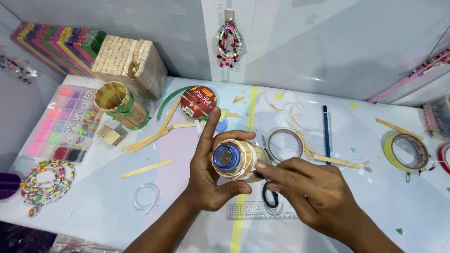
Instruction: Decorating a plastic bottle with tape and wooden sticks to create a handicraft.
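Wooden craft sticks already ringed the blue-mouthed bottle [233, 160] at frame centre. Our left hand [211, 175] gripped it, fingers curled round; our right hand [314, 192] pinched its side. A finished stick-covered holder [117, 103] stood upper left, loose sticks [147, 167] lay unused.

Left arm: enters from the bottom edge, forearm angled up and to the right.
Left hand [211, 175]: palm open toward the camera, fingers curled around what it holds, index finger raised straight, thumb tucked underneath.
Right hand [311, 192]: back facing up, just right of the left hand, fingertips [262, 172] pinched together, pointing left.
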